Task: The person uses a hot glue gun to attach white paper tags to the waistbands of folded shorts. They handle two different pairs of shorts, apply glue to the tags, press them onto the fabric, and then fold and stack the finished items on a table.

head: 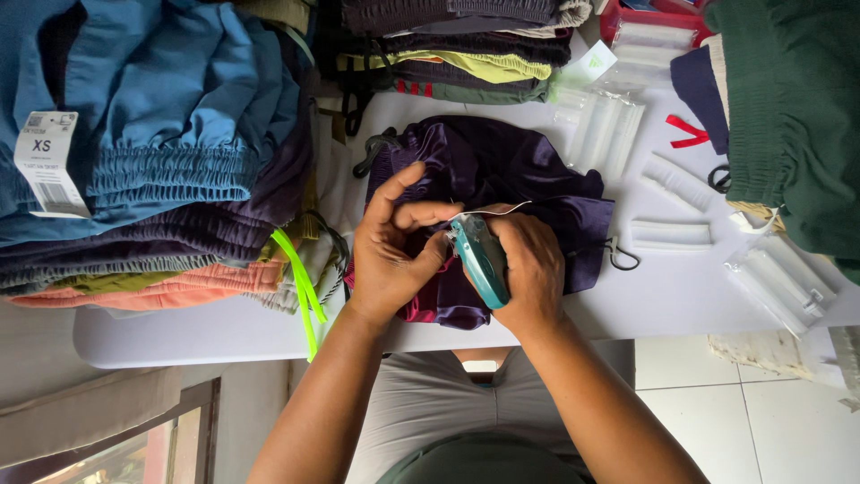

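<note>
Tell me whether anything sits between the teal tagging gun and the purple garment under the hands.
Nothing visible does. The right hand holds the teal plastic tagging gun directly over the folded purple satin garment, while the left hand pinches fabric at its tip.

At the front edge of the white worktop, the right hand closes its grip around a teal tagging gun pressed to a dark purple garment, which the left hand pinches, between folded clothing stacks along the left edge and clear fastener packs toward the right.
</note>
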